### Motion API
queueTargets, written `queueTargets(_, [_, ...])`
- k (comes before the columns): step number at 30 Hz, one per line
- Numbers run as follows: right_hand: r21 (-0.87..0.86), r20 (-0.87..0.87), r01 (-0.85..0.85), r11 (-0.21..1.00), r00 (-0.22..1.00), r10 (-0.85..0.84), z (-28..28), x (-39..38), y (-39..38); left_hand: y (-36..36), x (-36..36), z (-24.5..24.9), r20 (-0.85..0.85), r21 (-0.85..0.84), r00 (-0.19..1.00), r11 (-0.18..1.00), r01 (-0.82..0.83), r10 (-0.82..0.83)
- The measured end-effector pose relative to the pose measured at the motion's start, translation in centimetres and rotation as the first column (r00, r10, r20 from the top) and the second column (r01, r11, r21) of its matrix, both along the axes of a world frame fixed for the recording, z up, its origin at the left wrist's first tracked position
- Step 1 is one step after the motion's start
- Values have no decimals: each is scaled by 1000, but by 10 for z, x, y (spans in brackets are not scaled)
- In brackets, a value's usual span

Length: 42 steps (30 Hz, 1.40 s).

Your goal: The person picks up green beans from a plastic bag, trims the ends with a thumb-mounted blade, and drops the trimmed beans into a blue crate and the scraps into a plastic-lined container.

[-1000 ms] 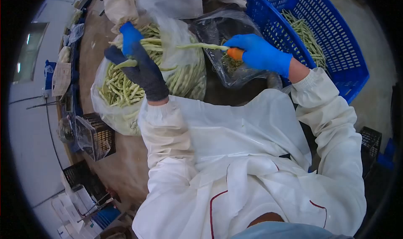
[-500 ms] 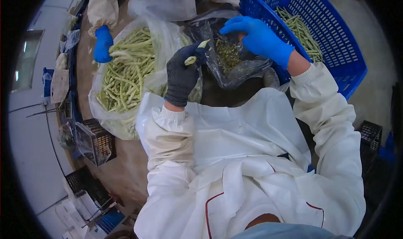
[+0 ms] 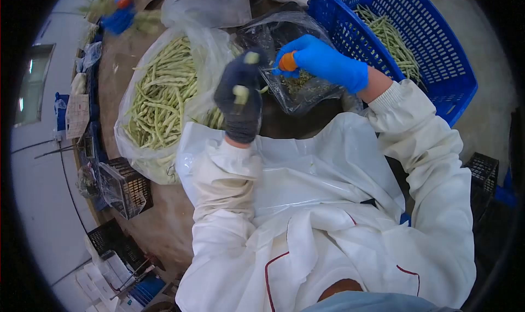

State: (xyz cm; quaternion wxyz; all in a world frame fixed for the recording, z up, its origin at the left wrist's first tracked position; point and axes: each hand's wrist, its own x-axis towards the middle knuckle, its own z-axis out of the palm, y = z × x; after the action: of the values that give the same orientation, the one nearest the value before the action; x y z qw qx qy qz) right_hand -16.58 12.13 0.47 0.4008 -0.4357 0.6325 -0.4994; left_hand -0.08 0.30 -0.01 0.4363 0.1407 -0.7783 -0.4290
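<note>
My left hand (image 3: 239, 96), in a dark grey glove, is closed on a green bean (image 3: 240, 94); pale bits of bean show between its fingers, and motion blurs it. Close to its right, my blue-gloved right hand (image 3: 322, 63) has bent fingers around a small orange piece (image 3: 287, 61) by the thumb; whether this is worn or gripped is hard to see. Beneath the right hand lies a dark plastic bag (image 3: 279, 33) with green trimmings (image 3: 298, 84). Left of my left hand, a clear plastic bag (image 3: 124, 101) holds many long green beans (image 3: 164, 93).
A blue perforated crate (image 3: 451, 65) with green beans (image 3: 391, 41) stands at the right. Another person's blue-gloved hand (image 3: 117, 22) is at top left, blurred, with beans. A black crate (image 3: 128, 186) sits at the left, and a white apron (image 3: 322, 164) covers my lap.
My left hand has turned, moving slightly right. My right hand has moved down and left towards it, fingers curling, orange piece now plain. The other person's hand has lifted beans from the bag.
</note>
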Motion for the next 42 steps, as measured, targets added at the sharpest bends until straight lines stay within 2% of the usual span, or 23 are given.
queueTargets(1, [107, -75, 6, 994, 997, 2, -2, -2, -1, -10, 3, 10, 51, 39, 994, 994, -103, 101])
queueTargets(2, [145, -310, 78, 986, 950, -29, -5, -7, -1, -16, 5, 23, -179, 282, 983, 959, 26, 26])
queueTargets(3, [163, -526, 155, 974, 849, -47, -9, -14, 1, -45, 14, 17, -228, 237, 973, 971, 26, 29])
queueTargets(4, [159, -714, 234, 959, 698, -52, -12, -21, 2, -45, 19, 36, -390, 475, 920, 851, 226, -27])
queueTargets(5, [187, -814, 310, 932, 581, -30, -11, -30, 6, -69, 33, 32, -471, 582, 882, 757, 298, 14])
queueTargets(6, [200, -893, 389, 899, 451, 4, -9, -39, 9, -85, 45, 32, -508, 574, 861, 756, 316, 26])
queueTargets(9, [276, -908, 512, 814, 417, 46, -19, -60, 7, -106, 65, 41, -548, 548, 836, 750, 370, -12])
queueTargets(10, [343, -819, 417, 842, 571, 51, -25, -68, -1, -107, 66, 41, -572, 561, 820, 721, 407, -18])
queueTargets(11, [146, -813, 337, 930, 577, -81, -34, -69, -3, -106, 66, 40, -596, 574, 803, 689, 442, -19])
queueTargets(13, [-266, -716, 169, 949, 624, -312, -24, -43, -7, -90, 53, 37, -539, 644, 842, 647, 408, 6])
queueTargets(16, [-331, -584, -33, 943, 792, -178, -12, -15, -14, -61, 28, 20, -547, 665, 830, 545, 510, -109])
queueTargets(19, [-125, -603, -150, 981, 796, 45, -5, 14, -8, -33, 9, 8, -542, 699, 812, 420, 578, -215])
queueTargets(20, [102, -530, -141, 985, 830, 173, 0, 14, -7, -23, 2, 8, -490, 679, 834, 487, 548, -255])
queueTargets(23, [149, -372, 92, 984, 928, -30, -4, 2, -2, -14, -2, 9, -252, 667, 930, 648, 368, -269])
queueTargets(24, [64, -224, 168, 984, 963, -150, 2, -6, 0, -14, -2, 8, -161, 663, 955, 689, 292, -250])
queueTargets(26, [-59, 104, 347, 936, 935, -340, 19, -27, 7, -21, 2, 4, -137, 728, 949, 621, 290, -283])
queueTargets(27, [-159, 141, 352, 922, 933, -331, 17, -37, 10, -23, 4, 5, -126, 761, 945, 582, 288, -302])
queueTargets(29, [-348, 207, 376, 858, 924, -321, 14, -56, 23, -21, 5, 12, -38, 739, 942, 625, 251, -333])
queueTargets(33, [-22, 161, 307, 951, 940, -300, 49, -23, 28, -6, -1, 23, 125, 661, 938, 732, 164, -323])
queueTargets(36, [-90, 48, 124, 988, 992, -120, 42, -5, 20, -6, -2, 19, 160, 578, 945, 803, 143, -284])
queueTargets(39, [-65, 160, 14, 998, 987, -3, 20, 1, 10, 1, -5, 7, 136, 406, 967, 902, 144, -216])
queueTargets(40, [-76, 140, -34, 997, 989, 44, 20, 3, 10, 4, -6, 5, 116, 339, 974, 930, 145, -195])
queueTargets(42, [-40, 114, -88, 995, 989, 92, 15, 4, 8, 7, -3, 6, 188, 271, 961, 951, 147, -202])
